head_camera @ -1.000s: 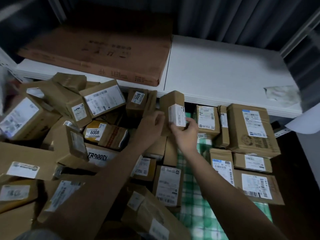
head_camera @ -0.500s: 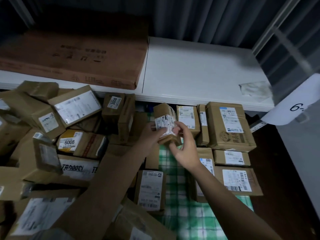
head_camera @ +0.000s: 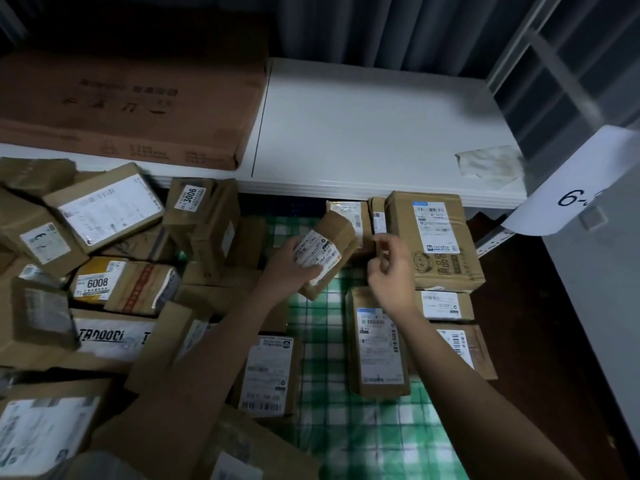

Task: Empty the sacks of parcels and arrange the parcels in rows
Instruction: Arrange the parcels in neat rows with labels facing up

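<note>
My left hand grips a small brown parcel with a white label, held tilted above the green checked cloth. My right hand hovers just right of it, fingers loosely curled, holding nothing. To the right lie arranged parcels: a large box, a long labelled parcel, and smaller ones behind and beside them. On the left lies a jumbled pile of several brown parcels, among them the ones marked 6008 and 3006.
A white shelf board runs across the back, above the parcels, with a big flat brown carton on its left part and a crumpled paper at its right. A white tag marked "6-" hangs at right. Dark floor lies right of the cloth.
My right hand has let go of the small parcel and drawn away to the right. My left hand now holds it alone, lower and tilted, label facing up.
</note>
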